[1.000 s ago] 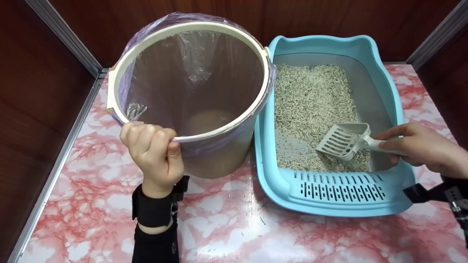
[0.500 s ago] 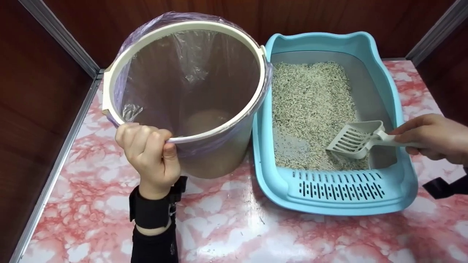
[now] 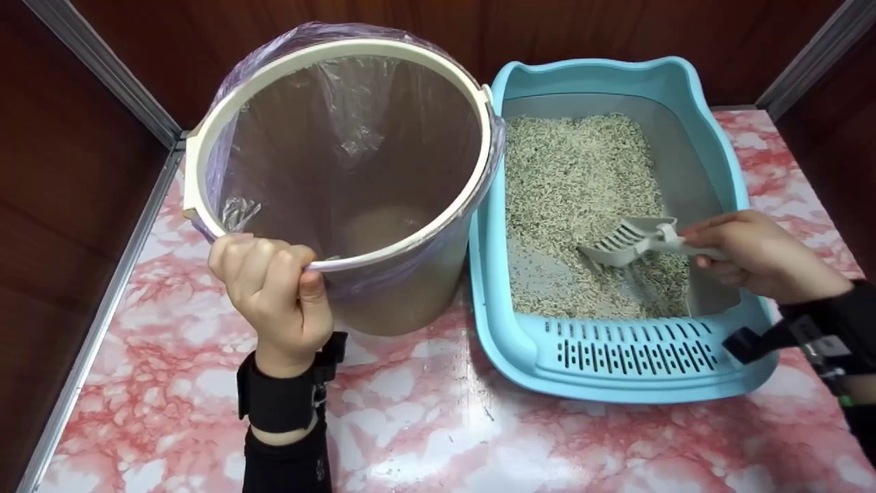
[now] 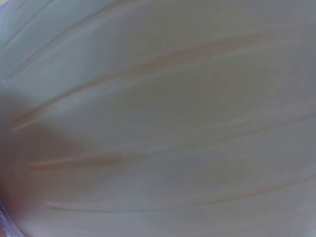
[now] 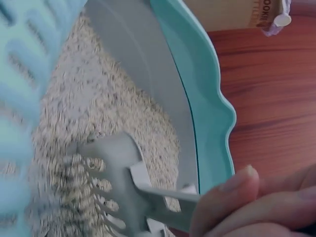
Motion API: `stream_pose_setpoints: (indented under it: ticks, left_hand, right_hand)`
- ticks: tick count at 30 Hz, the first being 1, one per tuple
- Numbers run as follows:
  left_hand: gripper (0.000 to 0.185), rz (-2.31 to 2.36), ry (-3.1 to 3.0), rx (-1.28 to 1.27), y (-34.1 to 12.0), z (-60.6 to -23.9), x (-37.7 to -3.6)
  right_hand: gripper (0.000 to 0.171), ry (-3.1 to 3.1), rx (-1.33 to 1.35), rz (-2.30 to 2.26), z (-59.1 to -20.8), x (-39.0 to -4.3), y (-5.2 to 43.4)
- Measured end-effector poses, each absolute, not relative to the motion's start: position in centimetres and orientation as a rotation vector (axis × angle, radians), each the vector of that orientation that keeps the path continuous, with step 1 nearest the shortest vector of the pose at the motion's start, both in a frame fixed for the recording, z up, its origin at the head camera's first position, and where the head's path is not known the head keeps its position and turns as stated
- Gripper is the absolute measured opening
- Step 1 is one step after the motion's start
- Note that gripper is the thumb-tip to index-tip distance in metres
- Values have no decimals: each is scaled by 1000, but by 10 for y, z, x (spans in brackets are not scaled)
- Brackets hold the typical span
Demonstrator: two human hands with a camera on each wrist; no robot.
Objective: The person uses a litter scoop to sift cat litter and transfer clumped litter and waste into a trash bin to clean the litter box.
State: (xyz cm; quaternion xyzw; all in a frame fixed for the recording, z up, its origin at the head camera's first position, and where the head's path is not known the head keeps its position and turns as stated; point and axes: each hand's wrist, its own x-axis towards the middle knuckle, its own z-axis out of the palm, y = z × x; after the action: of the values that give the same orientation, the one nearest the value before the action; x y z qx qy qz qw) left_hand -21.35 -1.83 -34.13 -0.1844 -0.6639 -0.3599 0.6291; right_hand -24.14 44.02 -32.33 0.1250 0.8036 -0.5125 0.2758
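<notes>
My left hand point(image 3: 277, 294) grips the near left rim of a cream bin point(image 3: 404, 305), fingers over the edge. A thin purple plastic bag point(image 3: 359, 120) lines the bin and folds over its rim. In the left wrist view the ribbed bin wall point(image 4: 173, 98) fills the picture. My right hand point(image 3: 753, 253) holds a slotted litter scoop point(image 3: 626, 243) by its handle, over the blue litter box point(image 3: 506, 342). The scoop's front edge is down at the pellet litter point(image 3: 582, 164), tilted; pellets look blurred below its slots in the right wrist view.
The bin stands against the litter box's left side. A brown wooden wall point(image 3: 582, 27) rises behind both. Red and white marbled floor point(image 3: 424, 431) lies in front. The box has a slotted ledge point(image 3: 629, 349) at its near edge.
The scoop first shifted right, then swung back left and tipped, with litter falling through it. My left hand keeps its grip on the bin rim; the view drifts slightly.
</notes>
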Motion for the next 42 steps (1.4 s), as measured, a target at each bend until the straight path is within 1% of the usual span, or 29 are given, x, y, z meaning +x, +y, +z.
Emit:
stream_pose_setpoints:
  ticks: [6,11,17,22,33,42]
  left_hand:
    - [62,-827,-1509,-416,-16,-340,-213]
    - [63,-829,-1510,-408,-15,-338,-212]
    - [62,-828,-1519,-400,-17,-340,-212]
    - [62,-833,-1518,-399,-18,-341,-212]
    - [65,-841,-1519,-366,-12,-333,-209]
    - [65,-848,-1513,-372,-12,-336,-212]
  right_hand:
    - [36,2101,344,-1487,-329,-250,431]
    - [28,2096,329,-1486,-337,-251,422]
    - [29,2051,349,-1527,-341,-263,407]
    - [19,2043,385,-1561,-343,-277,393]
    - [29,2102,458,-1591,-359,-294,377]
    - [12,2046,498,-1716,-364,-289,378]
